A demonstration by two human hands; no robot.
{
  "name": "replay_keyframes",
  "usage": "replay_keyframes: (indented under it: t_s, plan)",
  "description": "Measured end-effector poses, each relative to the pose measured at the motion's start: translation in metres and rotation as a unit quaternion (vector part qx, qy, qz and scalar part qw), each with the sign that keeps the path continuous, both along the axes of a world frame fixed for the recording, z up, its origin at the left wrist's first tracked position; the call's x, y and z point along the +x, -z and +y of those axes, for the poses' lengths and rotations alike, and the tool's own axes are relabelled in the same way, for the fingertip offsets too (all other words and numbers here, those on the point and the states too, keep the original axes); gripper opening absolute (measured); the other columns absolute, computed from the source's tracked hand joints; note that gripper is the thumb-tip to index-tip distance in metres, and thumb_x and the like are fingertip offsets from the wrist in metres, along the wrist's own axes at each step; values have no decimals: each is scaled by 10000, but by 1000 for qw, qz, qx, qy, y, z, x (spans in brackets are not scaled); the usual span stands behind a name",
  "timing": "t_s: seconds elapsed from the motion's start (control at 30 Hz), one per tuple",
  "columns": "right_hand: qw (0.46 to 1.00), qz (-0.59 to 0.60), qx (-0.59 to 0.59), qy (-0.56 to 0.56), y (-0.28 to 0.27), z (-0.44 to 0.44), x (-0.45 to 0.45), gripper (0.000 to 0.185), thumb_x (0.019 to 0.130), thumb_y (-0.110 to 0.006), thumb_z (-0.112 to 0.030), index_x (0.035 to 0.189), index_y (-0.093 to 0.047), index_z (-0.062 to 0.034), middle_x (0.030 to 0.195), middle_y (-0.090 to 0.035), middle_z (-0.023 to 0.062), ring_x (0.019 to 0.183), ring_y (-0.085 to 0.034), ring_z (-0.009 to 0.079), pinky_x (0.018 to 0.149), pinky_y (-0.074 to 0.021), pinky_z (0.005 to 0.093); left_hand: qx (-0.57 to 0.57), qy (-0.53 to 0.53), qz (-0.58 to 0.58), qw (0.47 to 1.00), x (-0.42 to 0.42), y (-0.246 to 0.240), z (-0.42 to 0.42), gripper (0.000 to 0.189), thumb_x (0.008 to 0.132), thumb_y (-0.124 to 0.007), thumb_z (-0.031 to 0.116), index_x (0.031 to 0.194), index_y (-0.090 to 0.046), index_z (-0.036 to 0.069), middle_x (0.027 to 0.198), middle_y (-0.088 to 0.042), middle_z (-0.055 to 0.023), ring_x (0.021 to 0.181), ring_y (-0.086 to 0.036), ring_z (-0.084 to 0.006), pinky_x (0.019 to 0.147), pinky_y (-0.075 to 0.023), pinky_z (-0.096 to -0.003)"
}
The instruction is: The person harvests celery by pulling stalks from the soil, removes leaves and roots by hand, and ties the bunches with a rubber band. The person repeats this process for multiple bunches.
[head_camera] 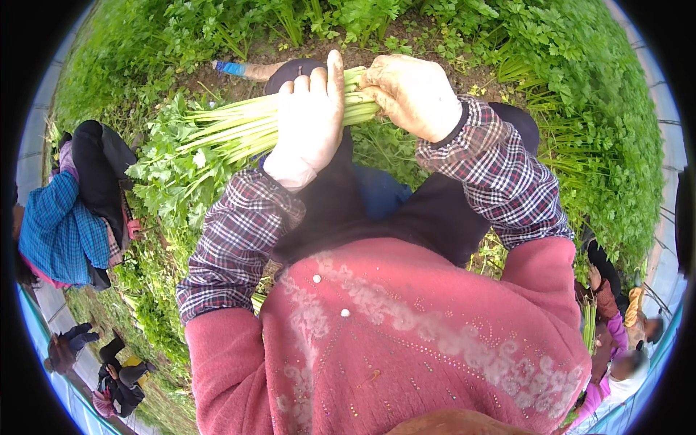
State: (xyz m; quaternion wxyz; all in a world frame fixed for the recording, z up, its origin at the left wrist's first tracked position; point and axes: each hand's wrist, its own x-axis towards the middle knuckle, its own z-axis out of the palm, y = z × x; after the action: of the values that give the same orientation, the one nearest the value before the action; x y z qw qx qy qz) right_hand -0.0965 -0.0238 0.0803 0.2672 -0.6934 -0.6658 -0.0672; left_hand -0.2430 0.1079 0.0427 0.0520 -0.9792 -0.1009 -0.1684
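A bunch of cut celery (234, 128) lies sideways across my left hand (310, 122), its leafy tops to the left. My left fingers are wrapped around the pale green stalks, with the thumb raised along them. At the right, the curled fingers of my right hand (410, 95) grip the stalk ends, and soil marks the knuckles. My right fingers partly hide the cut ends. Both hands are above my dark-trousered knees, and plaid sleeve covers (239, 234) reach over my forearms.
Standing celery (587, 125) grows ahead and to the right, rooted in brown soil (467, 76). Loose leaves and stalks (147, 310) litter the ground at left. A person in a blue checked top (65, 223) sits close at left. Other people (614, 348) are at the lower right and lower left.
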Motion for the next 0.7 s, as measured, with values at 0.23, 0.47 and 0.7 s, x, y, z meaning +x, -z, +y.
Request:
replay_keyframes:
  t_s: [0.23,0.47,0.7]
  plan:
    - [977,18,-201,62,-5,16,4,197,871,-647,-219,982,-715,-72,873,-690,115,861,-672,325,750,-547,412,13,0,5,1000,6,11,3,1000,631,-747,102,1482,-257,-88,1121,-545,-161,962,-555,-307,853,-442,-418]
    - [958,6,-279,68,-6,33,11,202,866,-667,-216,1005,-727,-82,829,-707,99,773,-682,298,705,-544,394,16,6,20,1000,10,15,5,1009,647,-768,134,1488,-253,-80,1138,-543,-165,978,-562,-305,864,-446,-418]
    - [939,189,-286,25,-4,32,29,164,828,-693,-114,981,-699,-56,861,-707,116,781,-682,277,750,-550,360,5,18,-12,1000,4,15,13,921,694,-715,118,1483,-278,-65,1111,-549,-161,951,-563,-292,835,-442,-417]
